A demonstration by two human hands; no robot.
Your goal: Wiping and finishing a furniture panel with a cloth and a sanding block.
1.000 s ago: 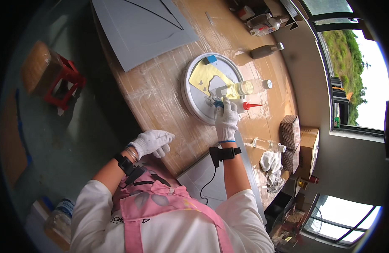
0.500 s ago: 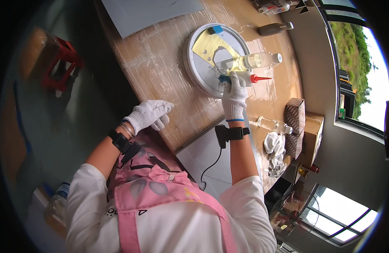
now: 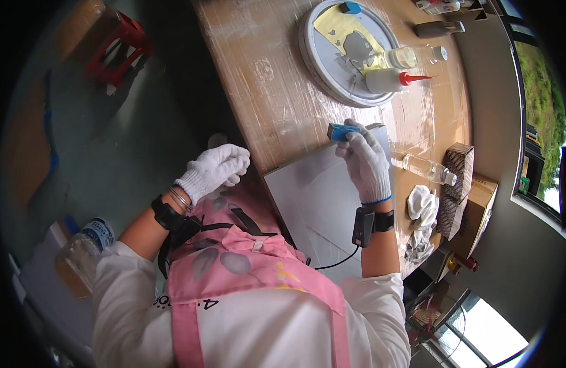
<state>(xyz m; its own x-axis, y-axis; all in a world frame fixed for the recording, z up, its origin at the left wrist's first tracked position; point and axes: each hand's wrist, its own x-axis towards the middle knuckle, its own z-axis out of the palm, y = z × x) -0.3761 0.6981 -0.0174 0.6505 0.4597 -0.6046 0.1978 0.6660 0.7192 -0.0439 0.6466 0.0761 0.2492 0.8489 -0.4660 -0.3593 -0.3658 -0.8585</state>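
My right hand [image 3: 367,159], in a white knit glove, pinches a small blue block [image 3: 343,132] with a dark grey end. It holds the block over the far edge of a smooth grey panel [image 3: 307,190] lying on the table. My left hand [image 3: 215,167], also gloved, hovers by the table's near left edge, its fingers loosely curled together with nothing visible in them. Beyond the panel sits a round white lid-like tray [image 3: 313,69] bearing a yellow sheet [image 3: 332,27] with grey wet patches. A second blue block [image 3: 351,8] rests at its far rim.
A white squeeze bottle [image 3: 384,81] with a red nozzle and a clear bottle [image 3: 402,57] lie at the tray's right. Another clear bottle [image 3: 425,168], crumpled white cloth [image 3: 421,202] and a woven box [image 3: 457,184] line the right side. A red stool [image 3: 120,52] stands on the floor at left.
My right hand has left the tray and moved toward me with the blue block, to above the grey panel. The view has shifted, and my left hand's fingers have drawn closer together.
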